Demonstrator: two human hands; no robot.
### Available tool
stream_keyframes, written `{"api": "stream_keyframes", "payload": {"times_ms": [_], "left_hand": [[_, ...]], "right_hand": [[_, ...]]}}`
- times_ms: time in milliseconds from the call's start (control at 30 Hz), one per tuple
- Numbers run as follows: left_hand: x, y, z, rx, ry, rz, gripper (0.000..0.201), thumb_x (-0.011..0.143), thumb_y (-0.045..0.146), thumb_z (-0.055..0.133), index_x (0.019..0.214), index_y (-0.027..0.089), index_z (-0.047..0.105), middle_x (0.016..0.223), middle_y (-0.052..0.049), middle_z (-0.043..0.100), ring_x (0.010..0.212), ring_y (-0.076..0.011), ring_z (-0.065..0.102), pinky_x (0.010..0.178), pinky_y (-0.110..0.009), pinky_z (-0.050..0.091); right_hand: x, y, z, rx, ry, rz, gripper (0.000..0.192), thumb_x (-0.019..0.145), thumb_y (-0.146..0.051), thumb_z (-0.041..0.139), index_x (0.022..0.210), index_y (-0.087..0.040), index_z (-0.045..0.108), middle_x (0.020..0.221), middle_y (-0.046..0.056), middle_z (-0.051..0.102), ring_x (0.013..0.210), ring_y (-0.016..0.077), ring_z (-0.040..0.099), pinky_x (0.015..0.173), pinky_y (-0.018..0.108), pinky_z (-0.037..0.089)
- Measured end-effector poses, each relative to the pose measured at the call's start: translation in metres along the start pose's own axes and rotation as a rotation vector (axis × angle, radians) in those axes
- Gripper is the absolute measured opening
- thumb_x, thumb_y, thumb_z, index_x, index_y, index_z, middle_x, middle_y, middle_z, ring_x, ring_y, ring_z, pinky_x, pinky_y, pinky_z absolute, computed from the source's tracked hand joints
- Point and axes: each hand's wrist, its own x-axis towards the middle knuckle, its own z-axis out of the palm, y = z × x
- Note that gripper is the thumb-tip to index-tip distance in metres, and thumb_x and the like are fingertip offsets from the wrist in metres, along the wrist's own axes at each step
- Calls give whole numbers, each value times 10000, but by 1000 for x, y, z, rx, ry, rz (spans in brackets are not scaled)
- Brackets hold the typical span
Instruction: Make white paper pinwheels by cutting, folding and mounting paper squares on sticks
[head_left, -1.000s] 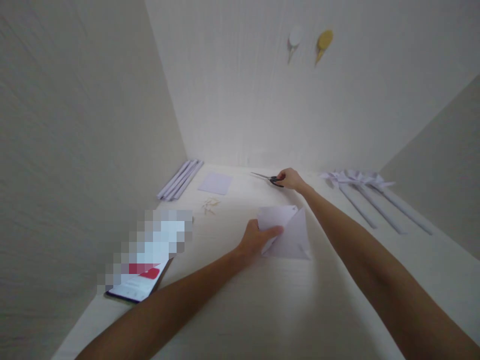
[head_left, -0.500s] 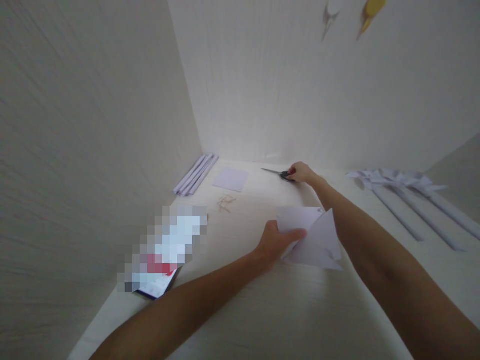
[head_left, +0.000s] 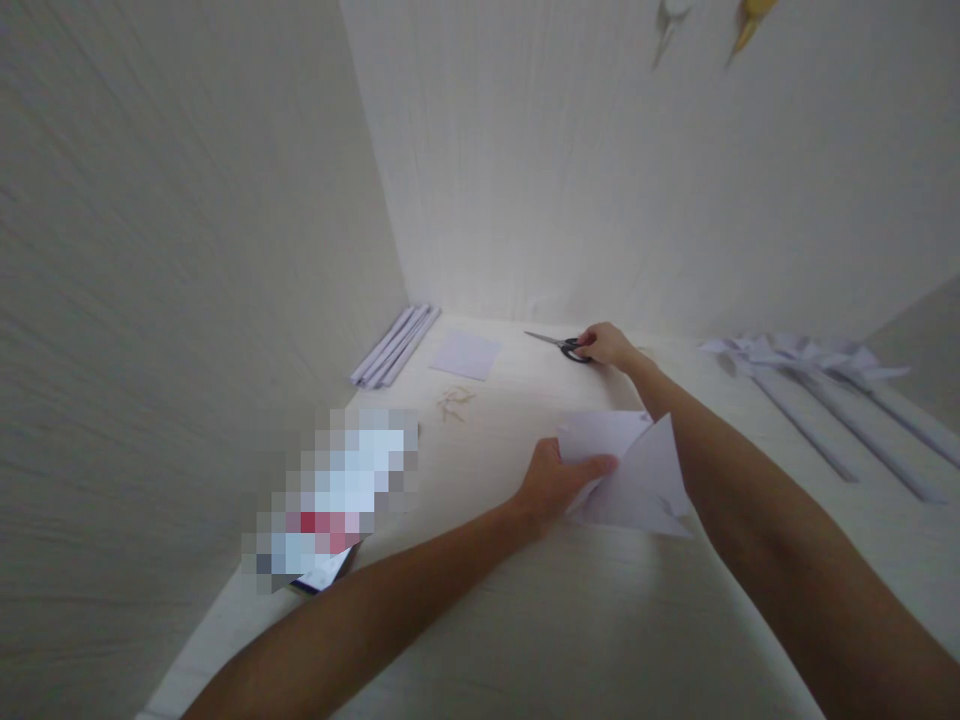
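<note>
My left hand [head_left: 553,478] is closed on a white sheet of paper [head_left: 637,490], the thumb pressed on top. Slits run in from its corners, and one flap stands up at the right. Farther off, my right hand [head_left: 606,346] has its fingertips at the black handle of the scissors [head_left: 571,350]. The scissors lie on the table by the back wall, blades pointing left. Between the fingers, the grip on the handle is partly hidden. A square of white paper [head_left: 466,355] lies flat to the left of the scissors.
Rolled paper sticks [head_left: 396,347] lie by the left wall. Several thin, pale pieces [head_left: 454,400] are scattered near the paper square. A phone [head_left: 324,572], mostly blurred out, rests at the left. Paper pinwheels on sticks [head_left: 806,360] lie at the right. Hooks [head_left: 750,22] hang on the back wall.
The scissors' handle loops show more clearly beside my right fingers, which have barely moved. My left hand keeps the slit paper in place. The whole view has shifted slightly.
</note>
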Motion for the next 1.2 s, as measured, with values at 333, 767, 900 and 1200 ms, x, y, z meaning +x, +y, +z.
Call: {"api": "stream_keyframes", "payload": {"times_ms": [333,767,900,1200], "left_hand": [[-1,1,0,55,41,47,296,536,273,686,774,101,646,715,-73,646,580,-125,559,570,-257,444],[-2,7,1,219,319,254,209,597,286,626,706,107,634,601,-19,600,483,-85,497,448,-205,378],[-4,5,-1,304,282,274,211,622,310,603,669,106,625,585,-16,593,482,-88,493,453,-209,381],[-19,5,5,629,151,463,265,698,337,537,810,120,639,772,-78,654,670,-165,575,606,-258,446]], "right_hand": [[-45,-19,-27,356,265,-36,231,658,-150,464,847,-130,595,701,40,580,540,111,506,508,247,410],[-212,-11,-28,1164,183,221,117,533,-190,641,628,-188,572,532,-44,479,398,43,355,353,185,251],[-229,-14,-20,1240,115,260,128,553,-222,664,649,-206,580,592,-42,509,414,44,382,350,176,260],[-242,-11,-15,1258,-15,143,300,668,-494,561,822,-239,595,752,43,634,622,183,573,450,262,402]]}}
